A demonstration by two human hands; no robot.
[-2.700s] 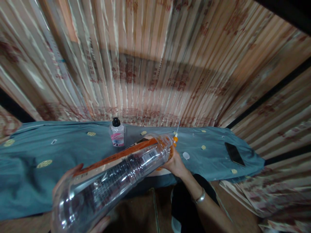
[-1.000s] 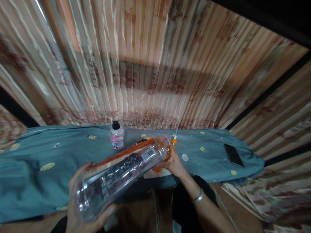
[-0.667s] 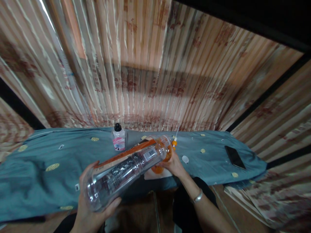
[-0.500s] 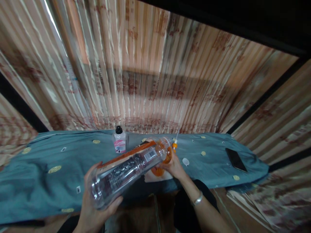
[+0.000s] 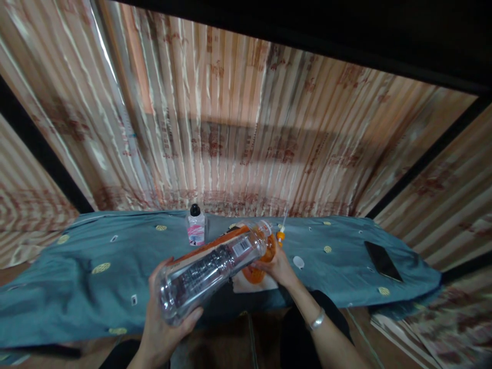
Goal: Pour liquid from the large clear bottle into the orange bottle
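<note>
My left hand (image 5: 163, 320) is wrapped round the base of a large clear plastic bottle (image 5: 215, 270) with an orange label and a barcode. The bottle lies tilted, its neck pointing up to the right. At its neck, my right hand (image 5: 280, 265) grips a translucent orange bottle (image 5: 254, 275), partly hidden behind the clear one. Whether the two bottle mouths touch, I cannot tell. An orange pump head (image 5: 281, 237) with a thin clear tube sits just behind my right hand. Under the orange bottle lies a pale sheet (image 5: 251, 288).
A small bottle (image 5: 196, 229) with a black cap and pink label stands at the back left of the teal bedding (image 5: 77, 292). To the right lies a dark phone (image 5: 383, 260). A patterned curtain (image 5: 238, 154) hangs behind, between dark frame posts (image 5: 426, 154).
The whole view has shifted slightly, so everything appears a little lower and farther right. Both hands keep their holds, and the clear bottle stays tilted against the orange one's position.
</note>
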